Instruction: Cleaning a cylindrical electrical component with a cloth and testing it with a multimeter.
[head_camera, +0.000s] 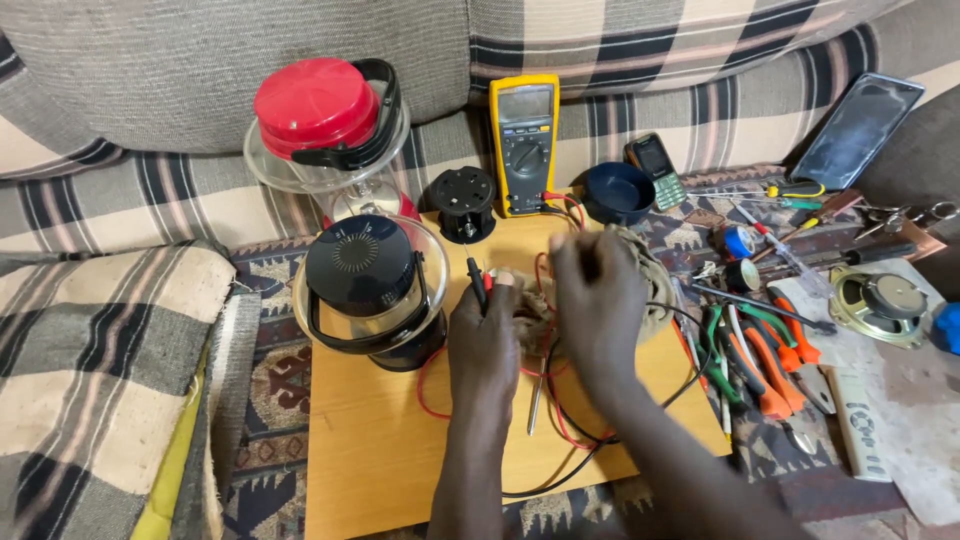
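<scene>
Left hand (484, 335) pinches the black probe (476, 280) below the yellow multimeter (524, 140); right hand's (598, 300) grip blurred, can't tell—steady that tip.

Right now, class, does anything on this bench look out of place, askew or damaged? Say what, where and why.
Yes. The black-lidded blender jar lies tipped on the wooden board, not upright like the red-lidded jar behind. Red and black leads sprawl tangled under both hands. A bare loudspeaker lies loose at the right.
</scene>
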